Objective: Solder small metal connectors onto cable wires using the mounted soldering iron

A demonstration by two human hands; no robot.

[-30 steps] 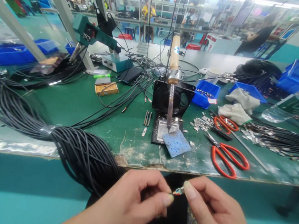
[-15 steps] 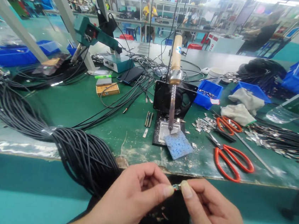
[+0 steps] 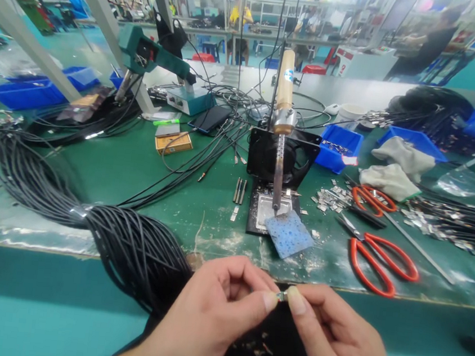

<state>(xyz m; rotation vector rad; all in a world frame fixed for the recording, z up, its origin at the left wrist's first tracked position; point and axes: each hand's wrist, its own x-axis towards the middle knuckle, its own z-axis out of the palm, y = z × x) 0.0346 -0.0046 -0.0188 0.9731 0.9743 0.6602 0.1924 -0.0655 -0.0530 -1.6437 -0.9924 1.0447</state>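
Note:
Between my two hands, just in front of the bench edge, is a small metal cable connector (image 3: 281,297) with bits of coloured wire showing. My left hand (image 3: 224,307) pinches its left end between thumb and forefinger. The thumb and forefinger of my right hand (image 3: 327,329) are closed on its right end. Most of the connector is hidden by the fingertips. A thick bundle of black cables (image 3: 136,252) hangs over the bench edge to the left of my left hand. Small scraps (image 3: 260,344) lie on the dark cloth below my hands.
A soldering iron (image 3: 283,126) stands tip down in front of a black fan (image 3: 261,152), beside a blue sponge (image 3: 289,232). Red-handled scissors (image 3: 381,261) lie at the right, near loose metal connector shells (image 3: 332,202). Blue bins (image 3: 338,149) and a teal hot-tool stand (image 3: 154,59) are farther back.
Both hands keep their pinch on the connector, almost unmoved. The bench view has shifted slightly, with objects on the right now farther right.

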